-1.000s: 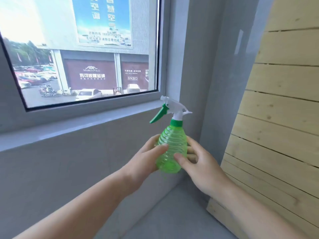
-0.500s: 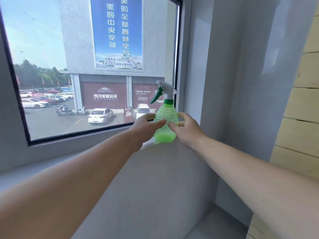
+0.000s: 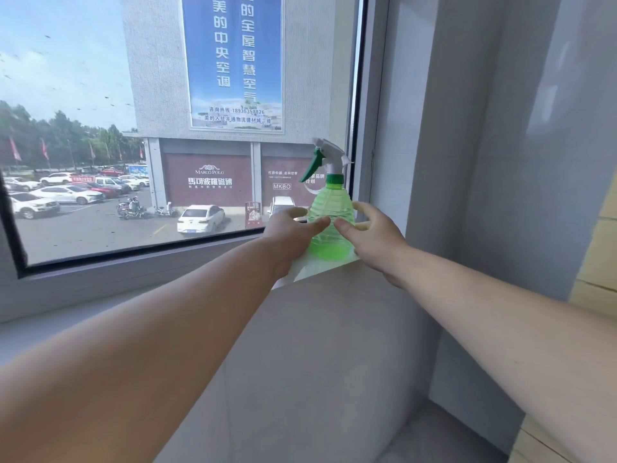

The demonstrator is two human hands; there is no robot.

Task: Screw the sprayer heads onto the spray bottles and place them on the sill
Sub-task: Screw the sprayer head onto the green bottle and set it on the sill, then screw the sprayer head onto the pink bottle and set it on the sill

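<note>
A green ribbed spray bottle [image 3: 330,225] stands upright on the right end of the white window sill [image 3: 320,269]. Its white sprayer head [image 3: 329,157] with a green trigger sits on the green collar and points left. My left hand [image 3: 292,232] wraps the bottle's left side. My right hand [image 3: 375,237] holds its right side, thumb against the front. Both thumbs nearly meet on the bottle's belly.
The window pane [image 3: 167,128] and its dark frame rise directly behind the bottle. A grey wall corner [image 3: 434,162] stands close on the right. Pale wooden planks [image 3: 597,262] line the far right edge. The sill runs on to the left [image 3: 100,315].
Both hands carried the bottle up from below the sill and forward. Its base now rests on the sill's right end.
</note>
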